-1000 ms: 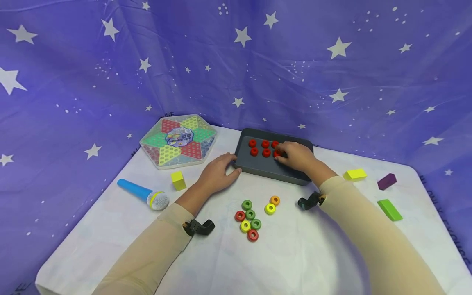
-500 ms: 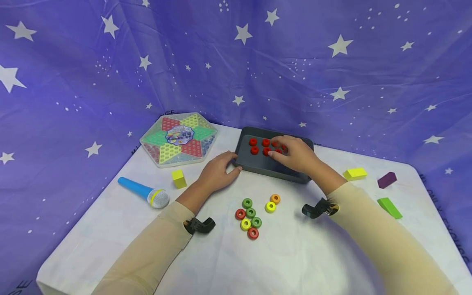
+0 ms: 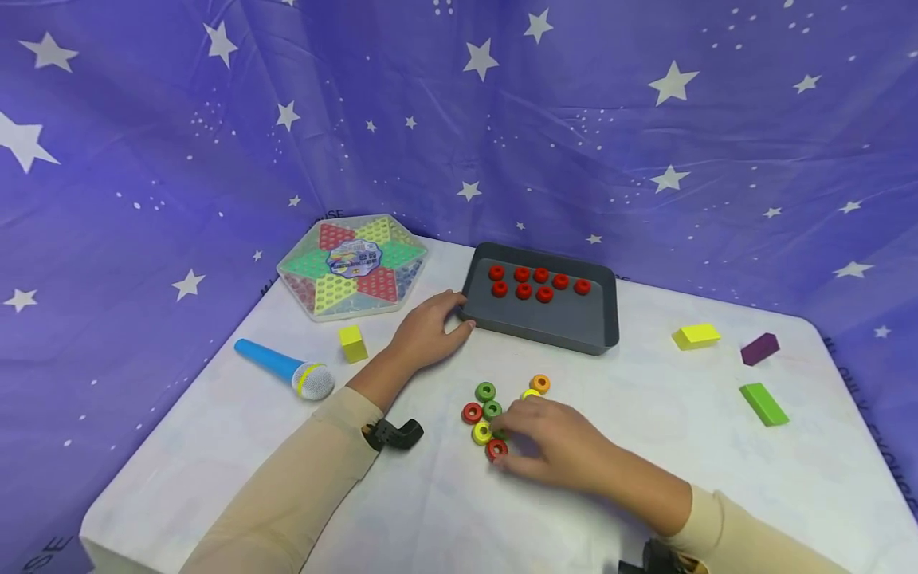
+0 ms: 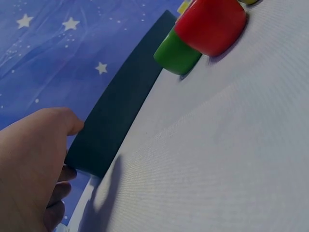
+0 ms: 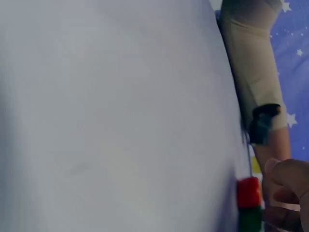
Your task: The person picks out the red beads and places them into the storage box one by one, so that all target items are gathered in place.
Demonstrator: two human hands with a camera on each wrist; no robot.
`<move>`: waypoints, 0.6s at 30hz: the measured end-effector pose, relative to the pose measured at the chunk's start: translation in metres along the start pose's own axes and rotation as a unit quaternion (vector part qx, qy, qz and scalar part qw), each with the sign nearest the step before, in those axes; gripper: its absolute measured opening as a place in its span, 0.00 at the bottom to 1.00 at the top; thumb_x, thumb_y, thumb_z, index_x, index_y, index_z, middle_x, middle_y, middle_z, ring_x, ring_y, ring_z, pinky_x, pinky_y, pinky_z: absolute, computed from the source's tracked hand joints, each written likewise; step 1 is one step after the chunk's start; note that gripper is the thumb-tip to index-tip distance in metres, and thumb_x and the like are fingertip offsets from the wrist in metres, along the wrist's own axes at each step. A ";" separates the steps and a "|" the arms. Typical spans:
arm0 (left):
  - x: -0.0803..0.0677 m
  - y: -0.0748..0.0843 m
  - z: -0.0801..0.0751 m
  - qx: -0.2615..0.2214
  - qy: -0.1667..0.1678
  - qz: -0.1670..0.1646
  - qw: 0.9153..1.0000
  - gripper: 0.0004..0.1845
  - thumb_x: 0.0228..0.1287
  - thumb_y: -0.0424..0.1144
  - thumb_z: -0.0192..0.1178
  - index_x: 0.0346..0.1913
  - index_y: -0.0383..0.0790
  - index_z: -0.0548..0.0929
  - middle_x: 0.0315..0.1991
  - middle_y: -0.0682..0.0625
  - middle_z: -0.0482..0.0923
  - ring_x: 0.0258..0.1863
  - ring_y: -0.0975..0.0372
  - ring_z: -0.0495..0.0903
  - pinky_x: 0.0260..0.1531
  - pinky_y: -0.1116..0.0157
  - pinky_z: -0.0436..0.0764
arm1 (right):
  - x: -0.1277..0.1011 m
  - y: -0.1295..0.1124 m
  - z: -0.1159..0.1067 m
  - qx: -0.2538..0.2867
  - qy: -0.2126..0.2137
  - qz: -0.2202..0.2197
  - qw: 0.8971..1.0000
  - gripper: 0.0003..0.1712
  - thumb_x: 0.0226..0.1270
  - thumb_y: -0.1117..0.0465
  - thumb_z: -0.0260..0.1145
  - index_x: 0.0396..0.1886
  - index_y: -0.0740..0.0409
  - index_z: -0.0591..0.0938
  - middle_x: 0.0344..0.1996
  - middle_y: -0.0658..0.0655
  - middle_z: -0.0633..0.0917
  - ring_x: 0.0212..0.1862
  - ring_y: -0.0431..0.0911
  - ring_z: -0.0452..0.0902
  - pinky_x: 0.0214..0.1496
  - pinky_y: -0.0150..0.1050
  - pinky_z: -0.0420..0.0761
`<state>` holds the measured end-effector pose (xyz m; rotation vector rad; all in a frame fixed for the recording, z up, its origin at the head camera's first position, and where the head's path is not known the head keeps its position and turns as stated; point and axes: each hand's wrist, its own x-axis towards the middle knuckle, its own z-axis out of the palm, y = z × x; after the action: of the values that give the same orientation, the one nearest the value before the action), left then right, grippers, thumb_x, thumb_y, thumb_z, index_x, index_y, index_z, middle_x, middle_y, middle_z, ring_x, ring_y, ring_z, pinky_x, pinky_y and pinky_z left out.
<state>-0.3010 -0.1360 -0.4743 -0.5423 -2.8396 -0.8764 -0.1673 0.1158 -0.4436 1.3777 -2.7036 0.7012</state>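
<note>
My left hand [image 3: 430, 331] holds the near left corner of a dark grey baking tray [image 3: 566, 323]; in the left wrist view its thumb lies against the tray's side wall [image 4: 113, 106]. Several red rings [image 3: 545, 294] sit in two rows inside the tray. My right hand [image 3: 559, 442] is over the loose rings on the table, thumb and fingers apart, with the tips right by a red ring [image 3: 496, 450]. Beside that are a yellow ring [image 3: 482, 433], another red ring [image 3: 472, 412] and green rings [image 3: 485, 391], one partly hidden by the fingers. An orange ring [image 3: 541, 384] lies beyond.
A blue toy microphone [image 3: 287, 369] and a yellow block [image 3: 352, 344] lie at left, with a hexagonal Chinese checkers set [image 3: 354, 267] behind them. At right are another yellow block [image 3: 696, 336], a purple block [image 3: 760, 348] and a green block [image 3: 763, 404]. A starry curtain hangs behind.
My right hand has let go of a red ring in the tray and moved back toward me to the loose rings. My left hand stays at the tray's corner.
</note>
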 end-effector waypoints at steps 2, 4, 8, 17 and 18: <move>-0.001 0.001 0.000 -0.003 0.001 -0.001 1.000 0.27 0.70 0.58 0.56 0.66 0.48 0.78 0.71 0.47 0.72 0.74 0.55 0.67 0.71 0.51 0.70 | -0.011 -0.005 0.011 -0.004 0.008 0.005 1.000 0.18 0.60 0.45 0.76 0.48 0.43 0.86 0.38 0.36 0.83 0.39 0.30 0.75 0.42 0.32 0.80; -0.001 0.002 0.000 -0.004 0.003 -0.003 1.000 0.27 0.70 0.58 0.57 0.66 0.48 0.78 0.71 0.47 0.73 0.74 0.55 0.67 0.71 0.51 0.70 | -0.018 -0.009 0.019 0.001 0.011 0.021 1.000 0.20 0.59 0.45 0.76 0.50 0.43 0.86 0.39 0.36 0.82 0.40 0.31 0.74 0.42 0.33 0.80; -0.001 0.003 0.000 -0.005 0.002 -0.004 1.000 0.28 0.70 0.57 0.57 0.66 0.46 0.78 0.70 0.47 0.73 0.74 0.55 0.67 0.71 0.51 0.69 | -0.023 -0.016 0.026 -0.008 0.013 0.056 0.998 0.23 0.61 0.43 0.75 0.54 0.43 0.85 0.41 0.37 0.83 0.43 0.33 0.77 0.45 0.35 0.82; -0.002 0.004 -0.001 -0.010 -0.001 -0.006 1.000 0.28 0.70 0.57 0.57 0.66 0.47 0.78 0.71 0.46 0.72 0.74 0.54 0.67 0.71 0.50 0.69 | -0.018 -0.018 0.032 -0.087 0.038 0.050 0.994 0.17 0.61 0.44 0.74 0.48 0.41 0.85 0.33 0.34 0.79 0.34 0.32 0.71 0.35 0.30 0.76; -0.002 0.004 -0.001 -0.011 -0.001 -0.006 1.000 0.28 0.70 0.57 0.57 0.66 0.47 0.78 0.71 0.46 0.72 0.74 0.54 0.67 0.71 0.50 0.69 | -0.018 -0.019 0.033 -0.093 0.042 0.045 0.994 0.16 0.61 0.44 0.74 0.46 0.41 0.85 0.32 0.34 0.79 0.34 0.32 0.72 0.35 0.31 0.77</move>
<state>-0.2978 -0.1342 -0.4719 -0.5299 -2.8417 -0.9111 -0.1364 0.1066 -0.4698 1.1655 -2.6996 0.4855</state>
